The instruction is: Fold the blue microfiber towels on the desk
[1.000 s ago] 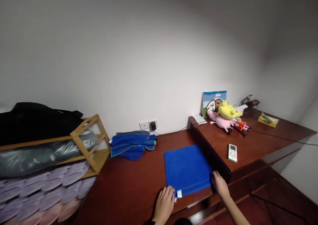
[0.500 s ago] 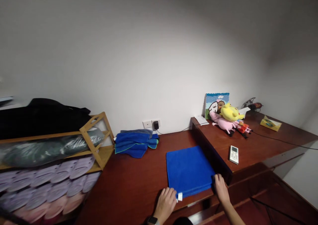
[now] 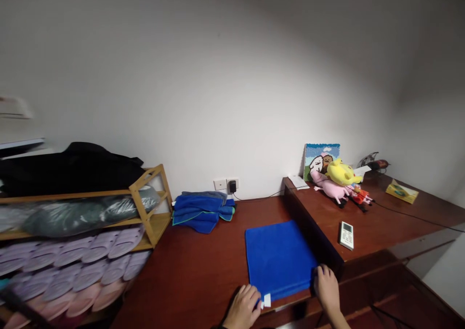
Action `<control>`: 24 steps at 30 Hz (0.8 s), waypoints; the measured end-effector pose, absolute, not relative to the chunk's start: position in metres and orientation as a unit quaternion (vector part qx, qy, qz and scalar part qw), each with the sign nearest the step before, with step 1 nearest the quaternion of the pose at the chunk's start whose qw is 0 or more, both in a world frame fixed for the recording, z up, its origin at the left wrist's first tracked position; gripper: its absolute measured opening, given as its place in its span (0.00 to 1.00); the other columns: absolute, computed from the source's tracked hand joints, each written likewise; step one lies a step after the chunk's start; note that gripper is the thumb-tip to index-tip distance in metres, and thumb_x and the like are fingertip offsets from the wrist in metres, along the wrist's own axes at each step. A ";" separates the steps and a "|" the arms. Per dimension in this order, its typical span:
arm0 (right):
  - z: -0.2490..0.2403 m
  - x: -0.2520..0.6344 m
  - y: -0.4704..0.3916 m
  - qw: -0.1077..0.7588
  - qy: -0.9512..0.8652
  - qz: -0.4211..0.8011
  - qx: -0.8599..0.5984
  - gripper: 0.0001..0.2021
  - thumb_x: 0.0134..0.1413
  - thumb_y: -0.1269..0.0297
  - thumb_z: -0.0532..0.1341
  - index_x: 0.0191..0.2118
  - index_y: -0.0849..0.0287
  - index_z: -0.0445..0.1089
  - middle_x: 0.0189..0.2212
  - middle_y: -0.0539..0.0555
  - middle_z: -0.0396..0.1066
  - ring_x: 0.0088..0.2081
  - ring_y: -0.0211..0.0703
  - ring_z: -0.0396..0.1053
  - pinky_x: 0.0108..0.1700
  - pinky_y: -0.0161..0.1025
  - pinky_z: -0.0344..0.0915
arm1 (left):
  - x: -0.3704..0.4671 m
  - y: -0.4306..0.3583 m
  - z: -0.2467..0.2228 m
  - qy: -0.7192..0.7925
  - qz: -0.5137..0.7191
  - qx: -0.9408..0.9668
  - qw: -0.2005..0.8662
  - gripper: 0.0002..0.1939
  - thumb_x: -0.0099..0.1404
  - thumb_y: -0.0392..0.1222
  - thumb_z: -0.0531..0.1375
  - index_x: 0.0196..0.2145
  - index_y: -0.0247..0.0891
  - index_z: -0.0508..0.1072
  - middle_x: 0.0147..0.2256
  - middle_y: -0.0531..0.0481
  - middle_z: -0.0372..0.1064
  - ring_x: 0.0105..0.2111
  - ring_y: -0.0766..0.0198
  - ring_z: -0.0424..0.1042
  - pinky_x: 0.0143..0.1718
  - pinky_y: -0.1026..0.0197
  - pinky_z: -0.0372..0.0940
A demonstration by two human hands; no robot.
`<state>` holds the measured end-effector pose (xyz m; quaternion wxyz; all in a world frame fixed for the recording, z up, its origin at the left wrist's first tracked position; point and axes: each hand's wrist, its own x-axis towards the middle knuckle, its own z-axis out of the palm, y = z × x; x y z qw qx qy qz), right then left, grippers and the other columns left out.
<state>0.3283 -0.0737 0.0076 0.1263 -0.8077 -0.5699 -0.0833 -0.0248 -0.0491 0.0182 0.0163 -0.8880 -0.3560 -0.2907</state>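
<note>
A folded blue cloth [image 3: 279,258] lies flat on the reddish-brown tabletop [image 3: 203,271], with a white tag [image 3: 267,300] at its near left corner. At that corner, my left hand [image 3: 242,307] has its fingers curled and pressed together against the cloth's edge. My right hand [image 3: 326,286] is closed at the near right corner, its fingertips partly hidden. The cloth's near edge shows stacked layers between the two hands.
A loose pile of blue and grey cloths [image 3: 203,210] lies by the wall. Right of the blue cloth, a raised surface [image 3: 323,212] holds a white remote [image 3: 346,236] and plush toys [image 3: 336,181]. A wooden rack [image 3: 160,222] with slippers stands left.
The view has shifted slightly, so everything sits a little lower and further right. Both hands remain at the near corners of the folded cloth, which looks unchanged.
</note>
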 end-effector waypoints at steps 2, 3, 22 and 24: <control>0.016 0.305 -0.069 0.118 -0.583 -0.094 -0.798 0.21 0.63 0.67 0.50 0.54 0.55 0.75 0.59 0.62 0.70 0.58 0.58 0.67 0.62 0.52 0.60 | -0.042 -0.047 0.019 -0.380 -0.294 -0.877 0.007 0.11 0.67 0.32 0.54 0.36 0.45 0.73 0.34 0.50 0.74 0.35 0.59 0.73 0.40 0.56 0.66; 0.020 0.290 -0.065 0.120 -0.593 -0.087 -0.792 0.21 0.64 0.63 0.50 0.56 0.53 0.74 0.61 0.61 0.68 0.61 0.60 0.64 0.64 0.55 0.58 | -0.056 -0.044 0.018 -0.398 -0.296 -0.868 0.007 0.12 0.68 0.32 0.53 0.37 0.45 0.74 0.34 0.50 0.75 0.35 0.59 0.74 0.41 0.56 0.67; -0.007 0.175 0.062 0.062 -0.620 0.058 -0.780 0.36 0.60 0.29 0.46 0.71 0.30 0.46 0.75 0.46 0.40 0.73 0.74 0.32 0.65 0.81 0.32 | -0.308 0.024 -0.011 -0.670 -0.228 -0.704 0.061 0.27 0.67 0.54 0.51 0.57 0.43 0.74 0.60 0.45 0.72 0.60 0.50 0.70 0.64 0.43 0.63; -0.001 0.177 0.093 0.051 -0.613 0.067 -0.786 0.36 0.60 0.29 0.45 0.72 0.29 0.45 0.76 0.46 0.39 0.74 0.73 0.32 0.65 0.80 0.32 | -0.308 0.023 -0.011 -0.670 -0.229 -0.704 0.054 0.26 0.68 0.54 0.51 0.57 0.43 0.74 0.60 0.45 0.72 0.60 0.50 0.70 0.63 0.44 0.64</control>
